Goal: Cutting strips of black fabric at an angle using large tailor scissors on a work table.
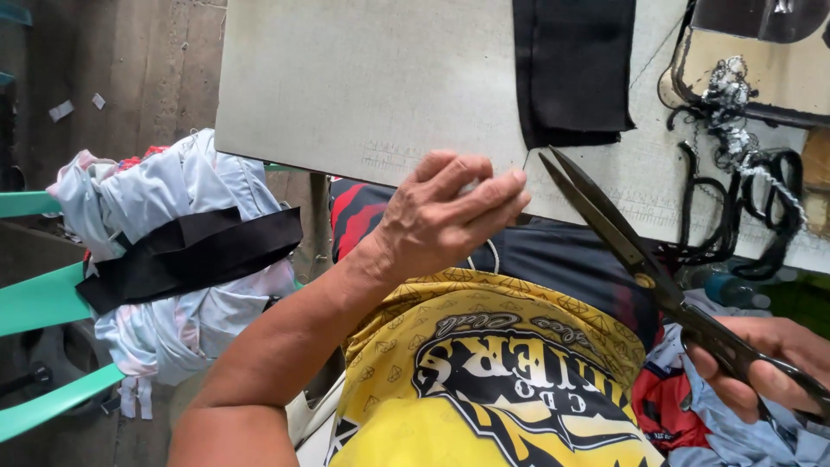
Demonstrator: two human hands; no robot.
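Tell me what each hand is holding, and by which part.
The right hand holds the black scissors by the handle loops, blades open. The left hand pinches something small and white at the table edge; what it is cannot be told.

Left hand (450, 212) pinches table edge (363, 156); right hand (761, 363) grips open black scissors (622, 238) beside black fabric (575, 69).

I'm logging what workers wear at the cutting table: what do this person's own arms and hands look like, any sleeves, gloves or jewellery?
Both hands are bare, without gloves. The left hand shows no ring or watch, and its forearm is bare to the picture's edge, with no sleeve in view. Of the right hand only the fingers and part of the palm show; its wrist and arm are out of frame. The shirt is yellow with black print.
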